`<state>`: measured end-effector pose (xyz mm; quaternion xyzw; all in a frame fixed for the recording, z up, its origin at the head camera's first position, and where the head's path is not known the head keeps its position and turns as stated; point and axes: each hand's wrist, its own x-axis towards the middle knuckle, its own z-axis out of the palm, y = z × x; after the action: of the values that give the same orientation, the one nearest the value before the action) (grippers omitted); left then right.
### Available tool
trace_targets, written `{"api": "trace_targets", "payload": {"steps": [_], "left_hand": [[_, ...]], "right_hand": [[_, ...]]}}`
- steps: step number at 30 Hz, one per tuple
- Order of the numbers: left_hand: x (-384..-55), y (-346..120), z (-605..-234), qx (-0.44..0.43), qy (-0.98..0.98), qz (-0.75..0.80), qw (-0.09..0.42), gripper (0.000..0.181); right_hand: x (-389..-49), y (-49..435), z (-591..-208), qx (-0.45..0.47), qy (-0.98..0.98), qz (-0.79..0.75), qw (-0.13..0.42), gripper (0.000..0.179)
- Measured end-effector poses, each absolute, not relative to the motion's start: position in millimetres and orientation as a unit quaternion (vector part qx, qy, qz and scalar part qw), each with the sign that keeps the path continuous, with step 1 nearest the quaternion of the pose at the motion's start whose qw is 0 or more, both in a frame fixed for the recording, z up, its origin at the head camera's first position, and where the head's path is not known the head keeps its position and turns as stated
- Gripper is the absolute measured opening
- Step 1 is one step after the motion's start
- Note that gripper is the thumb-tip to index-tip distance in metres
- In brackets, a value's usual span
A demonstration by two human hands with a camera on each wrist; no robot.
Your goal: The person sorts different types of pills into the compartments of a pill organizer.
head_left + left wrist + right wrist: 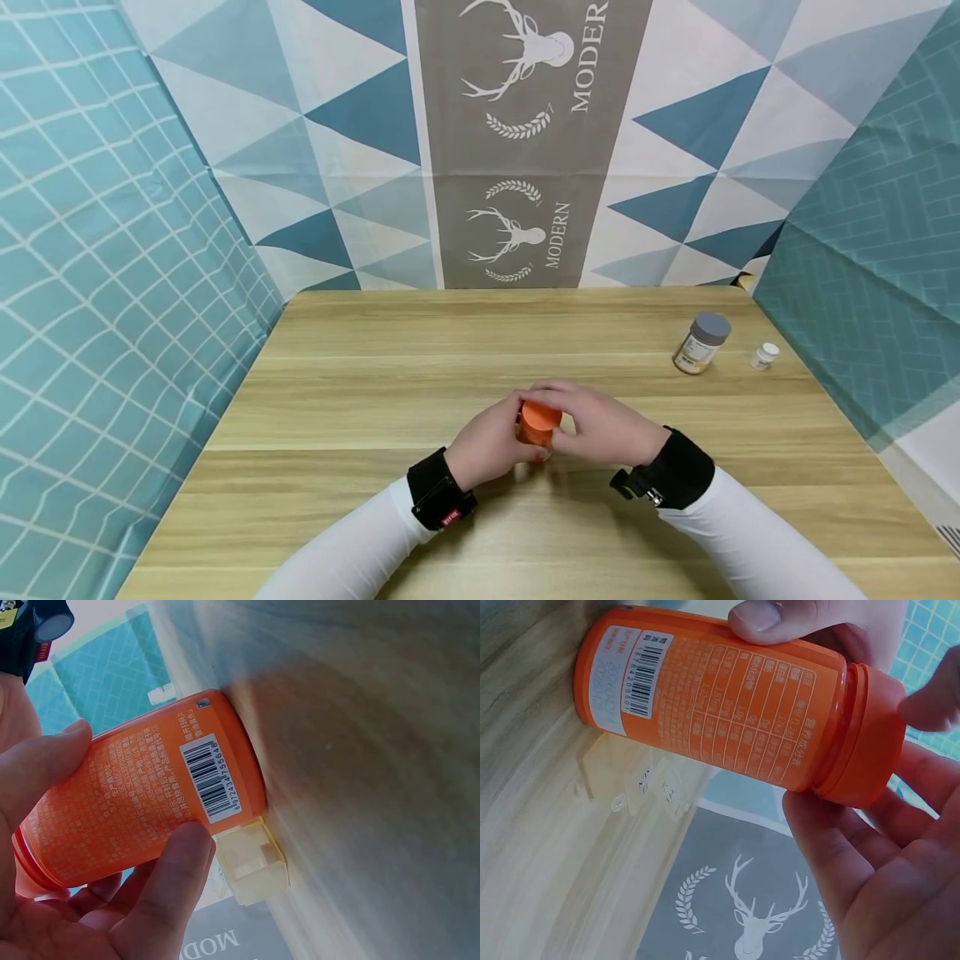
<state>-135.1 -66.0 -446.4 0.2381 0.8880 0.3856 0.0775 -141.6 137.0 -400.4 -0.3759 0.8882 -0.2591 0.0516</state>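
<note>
An orange bottle (538,427) with a screw cap (866,735) is between both hands, its base at or close to the tabletop. Printed text and a barcode (211,778) cover its side. My left hand (491,442) grips the body, thumb and fingers on opposite sides. The right hand (603,425) curls round the cap, thumb on one side and fingers on the other. Behind the bottle in the wrist views sits a small, translucent yellowish box (253,862), with handwritten marks on its clear flaps (654,786). The hands mostly hide this box in the head view.
On the right of the wooden table (360,375) stand a jar (701,343) with a grey lid and a tiny white bottle (764,357). Patterned cloth (510,150) hangs along the back edge, with blue sheets at both sides.
</note>
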Motion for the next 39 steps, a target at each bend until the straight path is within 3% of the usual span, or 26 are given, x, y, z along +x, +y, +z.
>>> {"api": "trace_targets", "payload": {"steps": [4, 9, 15, 20, 27, 32, 39], "left_hand": [[-135, -66, -446, 0.236, 0.891, 0.380, 0.076, 0.066], [-137, -65, -447, 0.231, 0.888, 0.388, 0.083, 0.057], [-137, -64, -447, 0.228, 0.885, 0.395, 0.091, 0.053], [-137, -64, -446, 0.232, 0.887, 0.391, 0.085, 0.056], [-136, -66, -447, 0.230, 0.891, 0.384, 0.080, 0.069], [-137, -65, -447, 0.226, 0.891, 0.385, 0.087, 0.065], [-139, -64, -447, 0.226, 0.889, 0.389, 0.089, 0.054]], "right_hand": [[-142, 133, -403, -0.343, 0.895, -0.280, 0.046, 0.053], [-140, 124, -409, -0.269, 0.913, -0.306, 0.017, 0.032], [-137, 118, -416, -0.178, 0.944, -0.279, -0.007, 0.052], [-138, 126, -413, -0.253, 0.928, -0.271, -0.015, 0.047], [-144, 139, -401, -0.392, 0.879, -0.269, 0.044, 0.057], [-149, 138, -401, -0.373, 0.883, -0.277, 0.061, 0.056], [-145, 125, -409, -0.280, 0.920, -0.275, -0.002, 0.028]]}}
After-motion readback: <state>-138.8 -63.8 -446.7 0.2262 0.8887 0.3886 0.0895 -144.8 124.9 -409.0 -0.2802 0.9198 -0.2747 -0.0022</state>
